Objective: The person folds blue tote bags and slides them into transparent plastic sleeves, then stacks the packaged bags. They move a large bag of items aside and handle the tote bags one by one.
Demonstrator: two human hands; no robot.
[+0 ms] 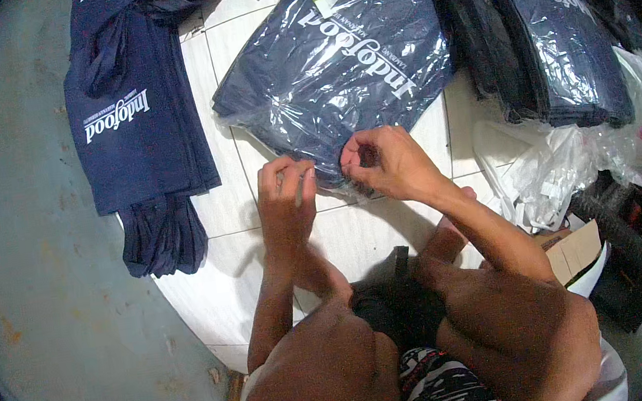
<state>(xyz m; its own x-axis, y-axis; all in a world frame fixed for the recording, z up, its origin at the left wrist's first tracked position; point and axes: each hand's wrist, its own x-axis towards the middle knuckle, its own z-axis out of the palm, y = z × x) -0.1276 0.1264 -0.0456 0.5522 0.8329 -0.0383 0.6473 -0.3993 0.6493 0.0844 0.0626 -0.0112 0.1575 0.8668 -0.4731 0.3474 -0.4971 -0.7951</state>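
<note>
A stack of folded navy bags with white print, inside a clear plastic wrap point(322, 80), lies on white tiles in front of me. My left hand point(287, 201) is at the wrap's near left edge, fingers bent, with thumb and fingertips closed on the crinkled plastic. My right hand point(388, 160) pinches the wrap at its near corner, thumb and index finger curled together. The exact grip of both sets of fingertips is partly hidden in the glossy folds.
Unwrapped navy bags point(136, 159) with handles lie at left, beside a grey-green surface point(42, 275). At right are another wrapped stack point(576, 61), crumpled white plastic point(533, 166), cardboard point(571, 250) and a dark object point(641, 257). My bent legs frame the lower middle of the tiled floor point(227, 284).
</note>
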